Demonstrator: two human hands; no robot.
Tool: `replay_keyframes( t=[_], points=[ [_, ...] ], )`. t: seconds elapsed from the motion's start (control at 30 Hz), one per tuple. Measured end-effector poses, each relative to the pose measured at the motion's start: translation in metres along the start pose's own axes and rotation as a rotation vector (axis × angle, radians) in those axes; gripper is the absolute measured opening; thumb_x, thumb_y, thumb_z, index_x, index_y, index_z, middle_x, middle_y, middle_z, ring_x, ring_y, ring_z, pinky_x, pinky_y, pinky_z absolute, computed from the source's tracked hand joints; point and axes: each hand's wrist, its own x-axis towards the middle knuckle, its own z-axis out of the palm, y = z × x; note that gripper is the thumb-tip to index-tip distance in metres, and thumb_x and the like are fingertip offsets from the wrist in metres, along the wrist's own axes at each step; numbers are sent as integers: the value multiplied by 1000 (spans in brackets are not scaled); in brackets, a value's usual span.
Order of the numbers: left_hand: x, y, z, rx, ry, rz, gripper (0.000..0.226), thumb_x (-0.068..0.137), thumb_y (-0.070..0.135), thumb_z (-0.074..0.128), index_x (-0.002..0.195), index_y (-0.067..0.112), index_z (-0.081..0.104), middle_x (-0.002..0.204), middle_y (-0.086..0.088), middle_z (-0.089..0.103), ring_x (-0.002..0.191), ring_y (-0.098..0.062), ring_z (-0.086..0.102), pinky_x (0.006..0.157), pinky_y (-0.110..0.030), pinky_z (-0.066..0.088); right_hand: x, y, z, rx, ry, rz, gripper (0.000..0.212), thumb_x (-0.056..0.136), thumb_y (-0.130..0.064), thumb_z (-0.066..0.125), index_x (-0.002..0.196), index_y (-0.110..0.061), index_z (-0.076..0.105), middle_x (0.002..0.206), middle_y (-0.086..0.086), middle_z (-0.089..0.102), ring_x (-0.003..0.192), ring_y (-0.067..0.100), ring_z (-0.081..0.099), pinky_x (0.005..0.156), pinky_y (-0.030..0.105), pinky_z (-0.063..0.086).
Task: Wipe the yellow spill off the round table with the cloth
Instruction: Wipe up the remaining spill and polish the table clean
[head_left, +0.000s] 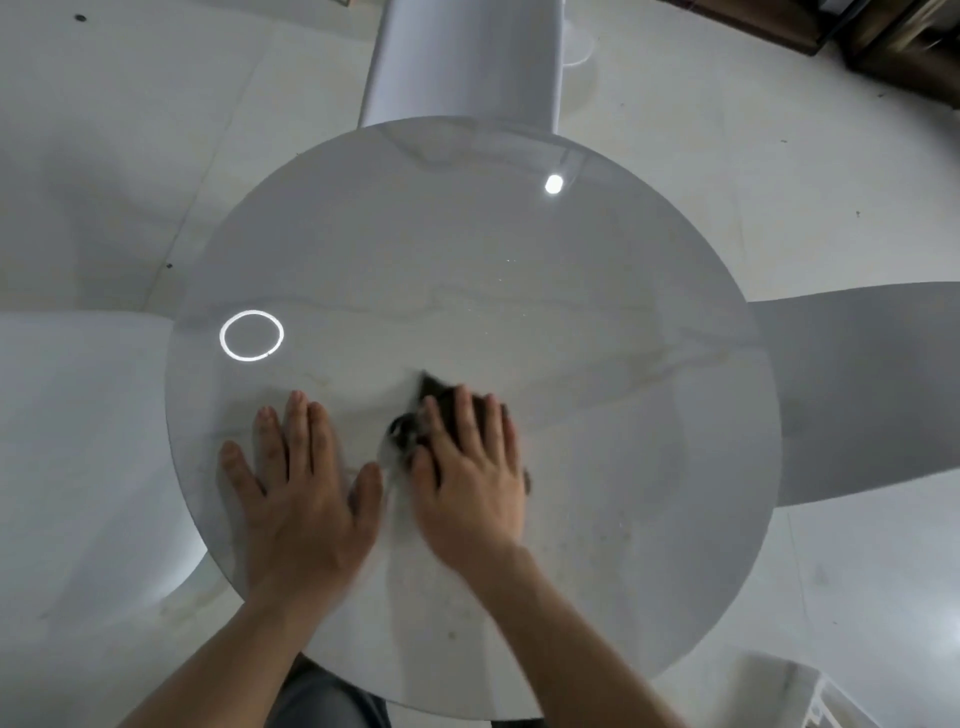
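Note:
The round table (519, 260) has a glossy pale marble top and fills the middle of the view. My right hand (470, 478) lies flat on a dark cloth (434, 392), pressing it onto the tabletop near the front centre; only the cloth's far edge and a bit at the left show past my fingers. The hand and cloth look blurred by motion. My left hand (296, 488) rests flat on the table to the left, fingers spread, holding nothing. I cannot make out any yellow spill; a faint wet smear (395, 467) shows between my hands.
White chairs stand around the table: one at the back (462, 57), one at the right (857, 389), one at the left (78, 441). Ceiling lights reflect on the tabletop as a ring (252, 335) and a spot (554, 184). Dark wooden furniture (904, 47) stands far right.

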Motion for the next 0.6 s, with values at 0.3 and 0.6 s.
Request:
replay_keyframes(
  t=[0.3, 0.6],
  points=[
    [-2, 5, -6, -45, 15, -22, 78, 95, 45, 30, 157, -3, 29, 169, -21, 25, 156, -46, 19, 122, -68, 9, -99, 26, 13, -6, 34, -34, 49, 102, -45, 36, 150, -36, 41, 163, -2, 27, 152, 26, 16, 120, 45, 12],
    [-4, 5, -7, -15, 23, -16, 77, 96, 45, 30, 156, -3, 29, 168, -22, 27, 154, -47, 22, 121, -69, 12, -41, 226, -62, -19, 101, 608, 53, 105, -37, 29, 157, -33, 22, 168, 2, 13, 153, 27, 8, 122, 42, 6]
  ],
)
